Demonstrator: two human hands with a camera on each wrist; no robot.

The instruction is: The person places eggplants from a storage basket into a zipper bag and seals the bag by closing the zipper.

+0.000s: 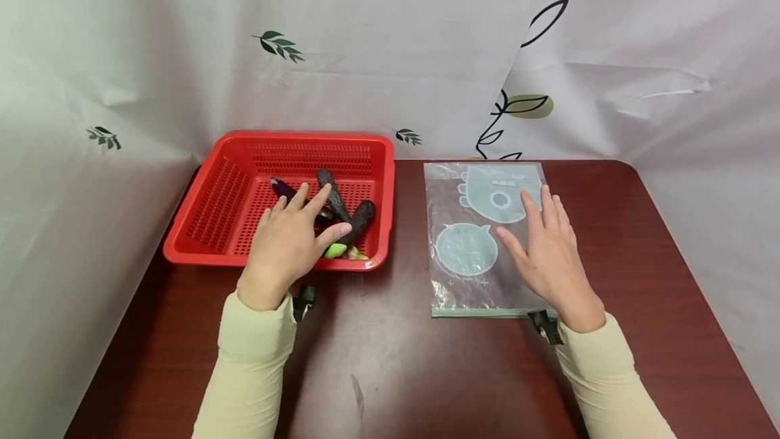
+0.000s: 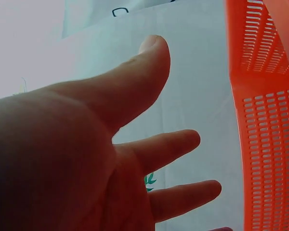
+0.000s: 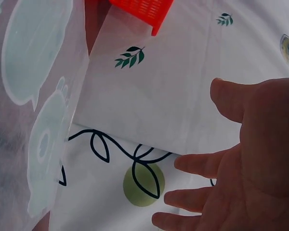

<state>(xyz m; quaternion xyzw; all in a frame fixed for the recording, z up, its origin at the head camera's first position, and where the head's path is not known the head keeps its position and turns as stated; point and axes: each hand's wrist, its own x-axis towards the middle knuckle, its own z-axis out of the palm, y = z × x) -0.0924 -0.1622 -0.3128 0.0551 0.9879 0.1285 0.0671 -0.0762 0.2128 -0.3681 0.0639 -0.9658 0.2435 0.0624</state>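
My left hand (image 1: 286,242) hovers over the front of a red plastic basket (image 1: 177,232), fingers spread and holding nothing. Inside lie a dark purple eggplant (image 1: 282,187), two dark, rough, elongated vegetables, one of them this dark piece (image 1: 332,195), and a bright green piece (image 1: 335,250) near the front; my hand hides part of the contents. On the right, my right hand (image 1: 557,266) is held above a clear zip bag (image 1: 441,215) with pale blue printed shapes, its fingers apart and nothing in them. The bag lies flat, its green strip (image 1: 478,313) toward me.
Both things sit on a dark red-brown wooden table (image 1: 390,371). A white curtain (image 1: 341,87) with leaf prints hangs behind the table and along its sides. Black straps (image 1: 544,327) circle the wrists.
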